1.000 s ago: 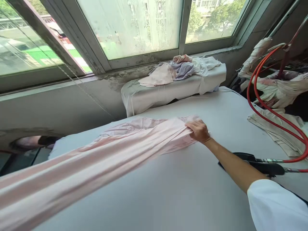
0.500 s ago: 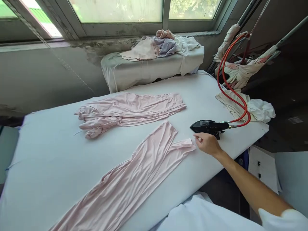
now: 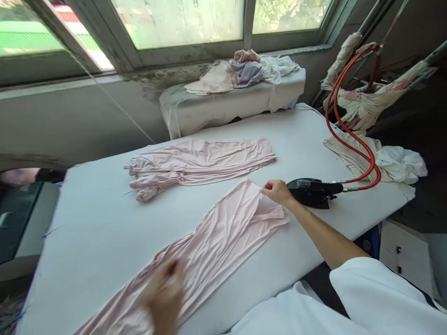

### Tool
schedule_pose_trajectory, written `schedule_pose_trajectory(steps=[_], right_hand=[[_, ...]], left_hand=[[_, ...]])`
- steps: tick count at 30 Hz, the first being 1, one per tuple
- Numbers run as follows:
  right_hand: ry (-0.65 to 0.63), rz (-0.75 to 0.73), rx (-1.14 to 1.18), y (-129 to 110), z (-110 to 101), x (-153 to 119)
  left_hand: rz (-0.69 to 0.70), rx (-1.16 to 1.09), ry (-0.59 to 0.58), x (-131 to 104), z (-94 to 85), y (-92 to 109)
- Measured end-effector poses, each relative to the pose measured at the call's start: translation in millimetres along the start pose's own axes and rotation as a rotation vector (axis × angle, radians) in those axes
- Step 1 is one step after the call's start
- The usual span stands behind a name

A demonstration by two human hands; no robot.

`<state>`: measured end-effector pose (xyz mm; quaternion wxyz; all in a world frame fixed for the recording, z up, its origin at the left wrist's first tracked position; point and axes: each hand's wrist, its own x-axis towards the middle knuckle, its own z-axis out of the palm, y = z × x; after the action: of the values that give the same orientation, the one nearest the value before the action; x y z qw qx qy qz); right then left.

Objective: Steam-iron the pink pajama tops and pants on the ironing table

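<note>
A pair of pale pink trousers (image 3: 216, 237) lies slantwise across the near part of the padded table, its two leg ends apart at the upper right. My right hand (image 3: 277, 190) pinches the hem corner of the upper leg. Blurred by motion, my left hand (image 3: 164, 293) is over the lower part of these trousers; its fingers are too smeared to make out. Just right of my right hand rests a black steam iron (image 3: 312, 191), partly behind my wrist. Farther back, a second pink garment (image 3: 206, 160) lies folded lengthwise.
Red hoses (image 3: 363, 151) rise from the iron toward a cloth-wrapped frame. A padded bolster (image 3: 230, 107) at the table's back carries several crumpled garments (image 3: 246, 72). White cloths (image 3: 398, 160) lie at the right end of the white table (image 3: 94, 223).
My right hand has moved left from beside the lower leg's end to the upper leg's hem and taken hold of it. My left hand has come into view at the bottom.
</note>
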<state>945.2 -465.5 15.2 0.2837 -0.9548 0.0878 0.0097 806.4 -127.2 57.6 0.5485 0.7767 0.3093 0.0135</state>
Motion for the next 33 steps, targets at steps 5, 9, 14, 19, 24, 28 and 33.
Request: schedule_pose_trajectory(steps=[5, 9, 14, 19, 24, 28, 33], right_hand=[[-0.005, -0.040, 0.074, 1.8, -43.1, -22.7], [0.073, 0.075, 0.036, 48.3, -50.7, -67.4], [-0.162, 0.186, 0.136, 75.8, -17.8, -59.9], [-0.340, 0.096, 0.186, 66.5, -12.5, -23.4], [-0.322, 0.004, 0.196, 53.4, -17.4, -16.9], [-0.282, 0.010, 0.306, 34.4, -35.9, -12.0], [-0.253, -0.335, 0.043, 11.7, -69.6, -37.4]], left_hand=[[0.293, 0.108, -0.427, 16.1, 199.0, 51.6], [0.365, 0.266, -0.597, 43.1, 229.4, 58.8], [0.408, 0.335, -0.384, 78.6, 167.1, 53.6], [0.040, -0.019, -0.444, 81.7, 148.7, 57.3], [-0.009, -0.146, -0.453, 75.0, 151.3, 63.1], [0.140, -0.106, -0.556, 61.4, 162.5, 73.2], [0.663, 0.217, -0.762, 2.9, 217.6, 68.1]])
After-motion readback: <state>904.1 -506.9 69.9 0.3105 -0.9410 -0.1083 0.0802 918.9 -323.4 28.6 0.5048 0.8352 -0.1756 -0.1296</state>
